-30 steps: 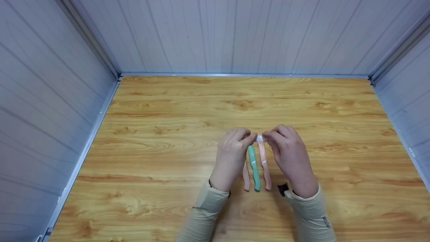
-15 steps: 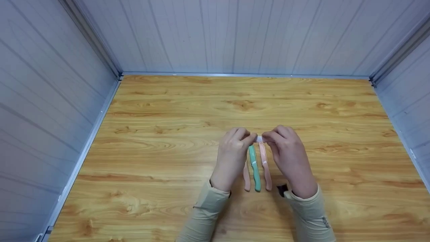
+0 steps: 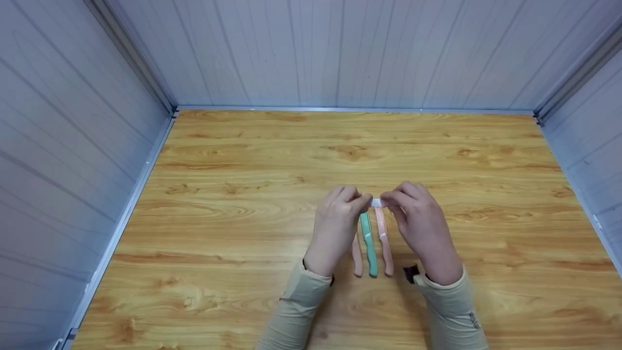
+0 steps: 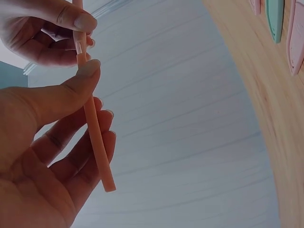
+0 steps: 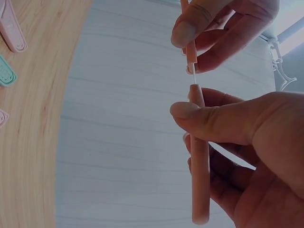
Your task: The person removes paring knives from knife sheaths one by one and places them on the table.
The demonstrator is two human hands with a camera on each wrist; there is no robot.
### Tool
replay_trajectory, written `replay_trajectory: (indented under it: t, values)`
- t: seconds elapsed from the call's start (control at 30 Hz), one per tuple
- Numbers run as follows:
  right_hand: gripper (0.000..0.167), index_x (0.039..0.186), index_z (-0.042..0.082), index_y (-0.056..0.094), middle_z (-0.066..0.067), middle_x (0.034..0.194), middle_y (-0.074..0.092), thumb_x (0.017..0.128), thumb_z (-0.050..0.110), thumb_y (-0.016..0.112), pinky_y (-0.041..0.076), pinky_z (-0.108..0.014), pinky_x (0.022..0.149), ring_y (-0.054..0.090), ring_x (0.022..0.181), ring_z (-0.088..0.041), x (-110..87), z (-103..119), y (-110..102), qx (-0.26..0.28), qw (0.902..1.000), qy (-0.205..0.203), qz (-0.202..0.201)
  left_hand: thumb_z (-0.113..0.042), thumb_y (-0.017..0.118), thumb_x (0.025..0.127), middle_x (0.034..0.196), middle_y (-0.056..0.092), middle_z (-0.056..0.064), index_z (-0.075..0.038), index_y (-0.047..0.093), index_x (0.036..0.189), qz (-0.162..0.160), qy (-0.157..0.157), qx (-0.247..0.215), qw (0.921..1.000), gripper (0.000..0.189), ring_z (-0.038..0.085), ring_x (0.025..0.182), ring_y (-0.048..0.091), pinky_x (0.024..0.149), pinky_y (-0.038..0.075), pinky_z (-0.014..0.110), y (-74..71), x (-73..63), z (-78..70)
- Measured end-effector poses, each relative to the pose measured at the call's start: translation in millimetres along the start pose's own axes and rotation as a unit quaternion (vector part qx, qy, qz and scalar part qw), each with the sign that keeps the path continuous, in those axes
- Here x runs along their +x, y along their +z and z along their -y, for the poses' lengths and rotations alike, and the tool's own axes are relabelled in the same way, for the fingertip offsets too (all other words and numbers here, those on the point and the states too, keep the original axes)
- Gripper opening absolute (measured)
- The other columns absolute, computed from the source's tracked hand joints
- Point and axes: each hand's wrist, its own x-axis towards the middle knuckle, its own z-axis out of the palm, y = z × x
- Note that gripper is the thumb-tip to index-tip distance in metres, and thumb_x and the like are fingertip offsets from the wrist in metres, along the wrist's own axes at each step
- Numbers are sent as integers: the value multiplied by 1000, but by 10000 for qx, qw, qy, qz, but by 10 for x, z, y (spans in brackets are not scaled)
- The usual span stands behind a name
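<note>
In the head view my left hand (image 3: 337, 218) and right hand (image 3: 420, 218) are raised over the table, close together, with a short stretch of white blade (image 3: 376, 202) between them. My left thumb and fingers pinch a slim pink-orange sheath (image 4: 98, 142). The matching knife handle (image 5: 200, 185), with a rounded end, lies in the grip of my right hand. A narrow piece of blade (image 5: 194, 74) shows between handle and sheath; the rest of it is hidden. Below the hands lie a pink knife (image 3: 356, 257), a green knife (image 3: 370, 248) and another pink knife (image 3: 384, 245).
The three knives lie side by side, handles toward me, on the wood-grain table (image 3: 243, 170). Pale panel walls close in the table at the back (image 3: 316, 53), left (image 3: 73, 121) and right (image 3: 588, 146). A small dark flap (image 3: 411, 273) hangs at the right sleeve cuff.
Both hands hold nearly still, shifting only slightly toward me. The white gap between them looks about the same width, and the knives on the table have not moved.
</note>
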Motion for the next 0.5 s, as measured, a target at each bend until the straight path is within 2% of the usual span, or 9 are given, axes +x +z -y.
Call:
replay_trajectory:
  t: [0.13, 0.5]
  values:
    - [10, 93, 5, 73, -1, 84, 59, 83, 2, 72, 46, -29, 64, 53, 78, -17, 0, 2, -3, -4, 10000, 54, 49, -13, 74, 83, 84, 59, -3, -15, 76, 96, 11, -86, -30, 10000, 13, 12, 81, 54, 72, 46, 22, 1, 1, 6]
    - [11, 92, 5, 73, -1, 85, 60, 81, 0, 73, 46, -29, 63, 52, 78, -18, -5, -2, -27, 3, 10000, 13, -76, -12, 74, 83, 84, 59, -3, -15, 76, 95, -1, -25, -58, 10000, 13, 13, 82, 55, 72, 48, 23, -20, -2, 20]
